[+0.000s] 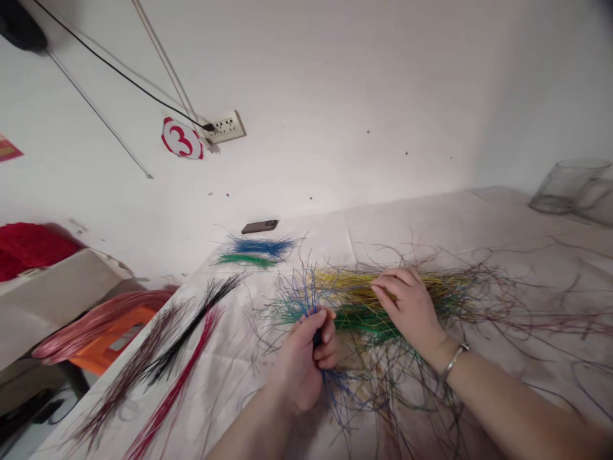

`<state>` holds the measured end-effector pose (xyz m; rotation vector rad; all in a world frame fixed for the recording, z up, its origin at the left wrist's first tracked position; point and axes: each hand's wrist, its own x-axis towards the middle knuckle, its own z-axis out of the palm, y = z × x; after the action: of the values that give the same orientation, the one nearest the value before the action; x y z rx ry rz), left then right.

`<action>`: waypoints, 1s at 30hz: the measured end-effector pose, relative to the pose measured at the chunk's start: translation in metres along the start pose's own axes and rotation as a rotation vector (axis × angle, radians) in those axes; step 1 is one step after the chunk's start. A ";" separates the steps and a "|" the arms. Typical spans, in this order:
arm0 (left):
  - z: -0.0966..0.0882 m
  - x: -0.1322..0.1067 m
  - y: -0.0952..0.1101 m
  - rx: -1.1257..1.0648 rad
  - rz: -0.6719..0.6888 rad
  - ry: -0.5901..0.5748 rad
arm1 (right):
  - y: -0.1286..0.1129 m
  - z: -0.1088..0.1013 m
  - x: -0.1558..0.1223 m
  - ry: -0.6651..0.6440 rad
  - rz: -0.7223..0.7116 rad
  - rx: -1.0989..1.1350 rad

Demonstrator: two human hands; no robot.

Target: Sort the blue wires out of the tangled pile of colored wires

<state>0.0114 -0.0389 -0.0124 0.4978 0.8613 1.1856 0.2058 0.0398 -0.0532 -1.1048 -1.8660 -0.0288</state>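
Note:
My left hand [304, 358] is closed in a fist round a bunch of thin blue wires [299, 297] that fan out above and below it. My right hand [407, 303] rests on the mixed heap of yellow, green and dark wires [383, 300], its fingers curled and pinching at yellow strands. A metal bracelet [454, 361] sits on my right wrist. Both hands are over the white-covered table [479, 217].
Sorted bundles lie to the left: blue [261, 246], green [246, 260], black [191, 326], red [177, 383] and dark brown [129, 370]. A phone [259, 226] lies by the wall. A clear container [569, 185] stands far right. An orange stool [103, 345] holds pink wires.

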 end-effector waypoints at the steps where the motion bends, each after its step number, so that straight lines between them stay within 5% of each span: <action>1: 0.000 0.000 0.000 0.000 0.000 -0.001 | 0.000 0.000 0.000 0.018 0.004 -0.003; 10: -0.002 0.001 -0.001 0.009 0.008 -0.013 | -0.006 -0.007 0.001 0.122 0.002 0.010; 30: 0.005 0.001 -0.004 0.138 0.068 0.037 | -0.047 -0.009 -0.006 -0.209 -0.299 0.161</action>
<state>0.0175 -0.0384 -0.0127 0.6228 0.9683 1.2053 0.1809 0.0042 -0.0330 -0.7349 -2.1666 0.0676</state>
